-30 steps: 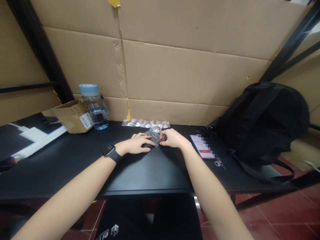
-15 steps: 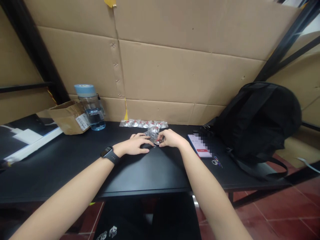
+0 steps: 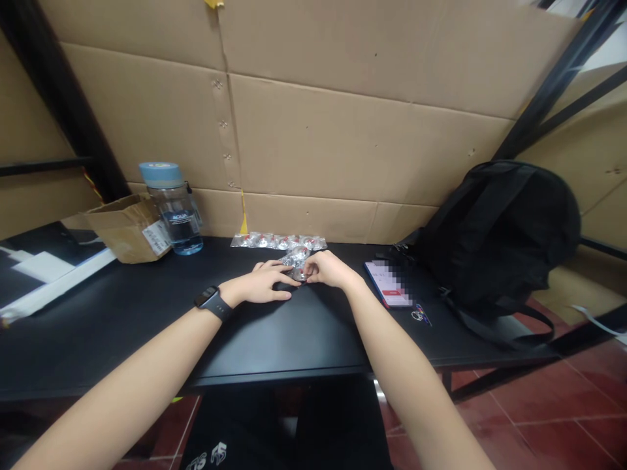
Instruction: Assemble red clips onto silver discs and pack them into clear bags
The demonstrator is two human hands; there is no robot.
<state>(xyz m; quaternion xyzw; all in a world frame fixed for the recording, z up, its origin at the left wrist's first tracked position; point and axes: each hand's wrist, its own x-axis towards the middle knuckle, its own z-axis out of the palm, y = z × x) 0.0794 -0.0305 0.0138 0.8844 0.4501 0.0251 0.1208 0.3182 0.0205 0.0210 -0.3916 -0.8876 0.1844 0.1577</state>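
My left hand (image 3: 264, 283), with a dark watch on its wrist, lies palm down with its fingers spread. Its fingertips touch the edge of some crinkled clear plastic. My right hand (image 3: 329, 269) pinches the rim of a small round silvery packet (image 3: 298, 274) with a red mark. The fingers hide part of this packet. Just beyond it lies another silvery packet (image 3: 300, 252). Along the cardboard wall, several similar packets (image 3: 283, 242) with red marks form a row.
A blue-lidded water bottle (image 3: 180, 222) and an open cardboard box (image 3: 130, 228) stand at the left, beside a white strip (image 3: 59, 288). On the right are a phone (image 3: 386, 284), a keyring (image 3: 417, 314) and a black backpack (image 3: 494, 248). The black table (image 3: 289, 339) ends near my body.
My right hand has shifted slightly left with the round packet, closer to the left hand's fingertips. The left hand stays spread in place. The whole view has moved a little.
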